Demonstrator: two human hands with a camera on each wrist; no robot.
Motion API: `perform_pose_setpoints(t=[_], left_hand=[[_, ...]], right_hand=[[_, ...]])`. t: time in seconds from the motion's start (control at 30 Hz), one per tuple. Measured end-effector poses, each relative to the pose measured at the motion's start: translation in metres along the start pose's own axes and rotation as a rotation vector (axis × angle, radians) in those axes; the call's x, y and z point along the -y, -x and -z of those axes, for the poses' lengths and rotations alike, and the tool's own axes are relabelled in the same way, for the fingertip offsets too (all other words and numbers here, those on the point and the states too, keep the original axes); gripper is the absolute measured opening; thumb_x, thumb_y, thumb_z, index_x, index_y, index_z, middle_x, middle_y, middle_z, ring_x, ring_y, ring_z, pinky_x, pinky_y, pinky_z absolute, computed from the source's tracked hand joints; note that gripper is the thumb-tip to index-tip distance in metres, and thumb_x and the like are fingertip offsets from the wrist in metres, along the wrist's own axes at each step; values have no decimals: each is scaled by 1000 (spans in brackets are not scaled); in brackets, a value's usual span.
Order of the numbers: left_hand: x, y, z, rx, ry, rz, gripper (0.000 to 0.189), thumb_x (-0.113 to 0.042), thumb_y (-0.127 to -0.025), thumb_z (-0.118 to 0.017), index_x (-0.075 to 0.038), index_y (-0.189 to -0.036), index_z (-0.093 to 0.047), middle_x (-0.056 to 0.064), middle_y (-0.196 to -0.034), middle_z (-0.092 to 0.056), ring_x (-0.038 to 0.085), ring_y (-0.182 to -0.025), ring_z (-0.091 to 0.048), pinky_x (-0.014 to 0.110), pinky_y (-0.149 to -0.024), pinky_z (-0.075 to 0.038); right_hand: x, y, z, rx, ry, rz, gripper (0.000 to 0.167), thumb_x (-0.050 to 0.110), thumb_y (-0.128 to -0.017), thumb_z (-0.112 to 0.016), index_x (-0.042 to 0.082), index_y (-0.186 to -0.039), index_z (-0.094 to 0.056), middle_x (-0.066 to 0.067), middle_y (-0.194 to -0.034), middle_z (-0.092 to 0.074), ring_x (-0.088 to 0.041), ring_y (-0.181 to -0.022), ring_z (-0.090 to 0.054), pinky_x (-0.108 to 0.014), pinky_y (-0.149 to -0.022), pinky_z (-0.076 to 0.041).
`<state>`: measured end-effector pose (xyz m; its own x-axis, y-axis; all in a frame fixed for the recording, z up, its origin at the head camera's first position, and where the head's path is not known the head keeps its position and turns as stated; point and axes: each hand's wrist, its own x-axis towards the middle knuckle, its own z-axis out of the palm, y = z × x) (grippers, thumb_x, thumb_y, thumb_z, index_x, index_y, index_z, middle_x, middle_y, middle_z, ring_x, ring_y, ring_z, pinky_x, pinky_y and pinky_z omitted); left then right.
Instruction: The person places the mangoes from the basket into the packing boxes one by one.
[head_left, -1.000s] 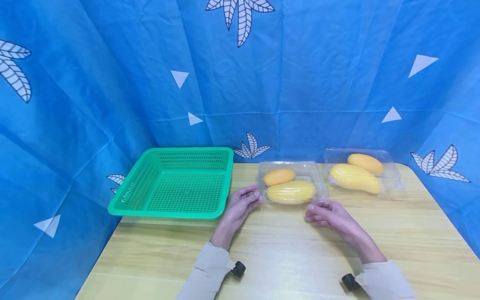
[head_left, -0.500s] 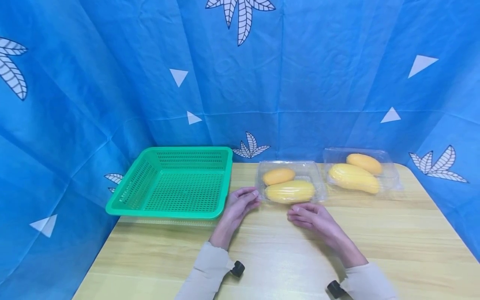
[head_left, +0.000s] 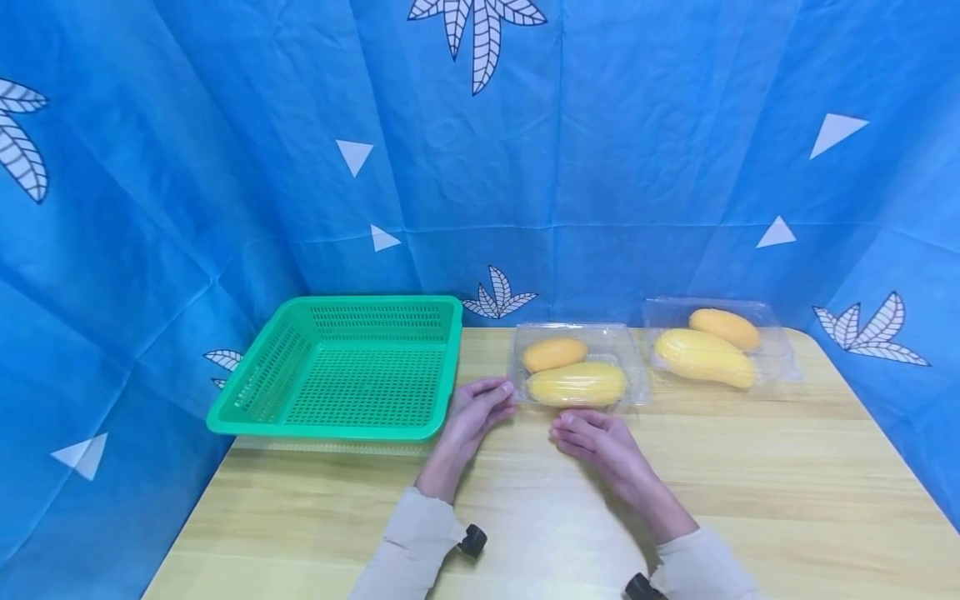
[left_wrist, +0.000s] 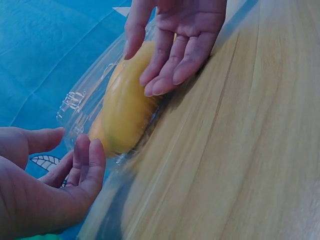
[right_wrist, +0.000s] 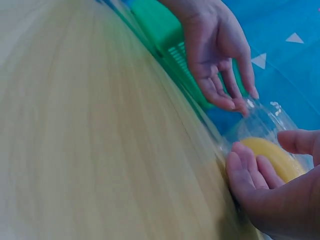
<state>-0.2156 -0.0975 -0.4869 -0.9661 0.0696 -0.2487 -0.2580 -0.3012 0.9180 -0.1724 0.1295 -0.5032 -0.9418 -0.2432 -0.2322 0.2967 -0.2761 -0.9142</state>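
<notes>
A clear plastic clamshell box (head_left: 611, 340) lies on the table, holding a small orange mango (head_left: 555, 355) and a larger yellow one (head_left: 577, 385). At its front left corner is my left hand (head_left: 472, 412), thumb and fingers apart; whether the fingertips touch the plastic I cannot tell. Just in front of the box my right hand (head_left: 603, 446) has its fingers loosely extended. In the left wrist view, the right hand (left_wrist: 187, 40) hides part of the yellow mango (left_wrist: 125, 110). Neither hand grips anything.
Another clear box (head_left: 776, 350) with two mangoes stands to the right, near the table's back edge. A green perforated basket (head_left: 322, 432) is on the left, close to my left wrist. The blue patterned curtain (head_left: 637, 167) hangs behind the wooden table (head_left: 765, 483).
My right hand has moved left, from the box's front right corner to the middle of its front. My left hand stays by the left corner, and the box has hardly moved.
</notes>
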Motion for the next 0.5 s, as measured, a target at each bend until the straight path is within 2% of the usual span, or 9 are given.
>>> perform_pose_setpoints(t=[0.37,0.5], left_hand=[[0,0,3,21,-33,-11,37,-4,-96,-70,12,-127,-61,12,-100,-71,19,-86,-70,33,-82,-61],[-1,-1,1,22,-32,-10,36,-2,-94,-70,12,-127,-61,11,-99,-71,20,-86,-69,33,-81,-61]], right_hand=[[-3,-6,-22,27,-108,-25,49,13,-101,-64,-17,-136,-47,-29,-129,-63,-38,-121,-63,-44,-106,-49],[-3,-9,-29,-1,-179,-35,47,10,-101,-64,-17,-136,-48,-28,-127,-64,-36,-120,-64,-44,-107,-48]])
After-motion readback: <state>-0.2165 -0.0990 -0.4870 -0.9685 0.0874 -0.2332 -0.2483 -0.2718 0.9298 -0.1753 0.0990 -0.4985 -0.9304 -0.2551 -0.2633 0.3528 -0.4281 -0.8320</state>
